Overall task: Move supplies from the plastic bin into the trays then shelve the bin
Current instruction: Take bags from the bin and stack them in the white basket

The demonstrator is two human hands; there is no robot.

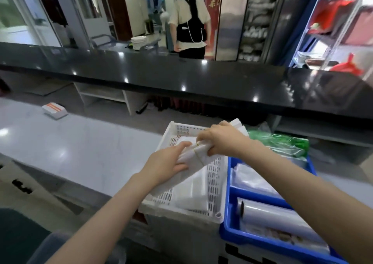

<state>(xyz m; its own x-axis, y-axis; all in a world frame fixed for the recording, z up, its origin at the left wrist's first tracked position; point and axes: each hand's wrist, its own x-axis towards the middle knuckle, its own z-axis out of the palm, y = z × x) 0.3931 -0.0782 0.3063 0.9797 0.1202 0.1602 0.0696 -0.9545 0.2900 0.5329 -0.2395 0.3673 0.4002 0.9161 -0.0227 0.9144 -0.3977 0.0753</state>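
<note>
Both hands hold one white bundle of plastic bags (pixel 193 166), tied round with a thin rubber band, above a white perforated tray (pixel 217 175). My left hand (pixel 168 162) grips its near end. My right hand (pixel 220 140) is closed around its far end. More white packets lie flat inside the white tray. Right of it stands a blue divided tray (pixel 229 213) holding clear bags and a roll of clear film (pixel 276 213). Green plastic bags (pixel 282 142) sit at its far end. No separate plastic bin can be told apart.
The trays rest on a grey counter (pixel 70 146) with a small white and orange box (pixel 54 110) at the far left. A long black countertop (pixel 181 76) runs across behind. A person stands beyond it, back turned. Blue shelving (pixel 333 31) is at the right.
</note>
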